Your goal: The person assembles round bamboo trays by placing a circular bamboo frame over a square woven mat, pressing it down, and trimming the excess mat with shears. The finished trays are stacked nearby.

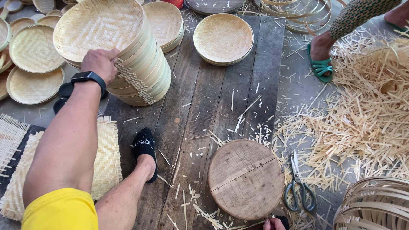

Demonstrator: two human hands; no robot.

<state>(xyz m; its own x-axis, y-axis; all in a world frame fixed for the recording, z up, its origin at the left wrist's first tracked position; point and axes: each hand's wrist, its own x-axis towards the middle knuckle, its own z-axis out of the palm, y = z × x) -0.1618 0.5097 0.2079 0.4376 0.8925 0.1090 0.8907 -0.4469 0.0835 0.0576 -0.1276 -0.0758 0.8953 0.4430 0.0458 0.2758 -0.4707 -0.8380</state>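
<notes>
Stack of woven bamboo trays (128, 55) leans under left hand (100, 64).

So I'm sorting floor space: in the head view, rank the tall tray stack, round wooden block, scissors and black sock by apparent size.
1. Tall tray stack, under the left hand
2. Round wooden block, though nearer the camera
3. Scissors and black sock: too alike to rank

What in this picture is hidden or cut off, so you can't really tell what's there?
- Right hand: head view, cut by the bottom edge; grip unreadable.
- Left hand fingers: tucked behind the stack of woven trays.
- Another person's foot in a green sandal: the rest is cut off at the top edge.
</notes>
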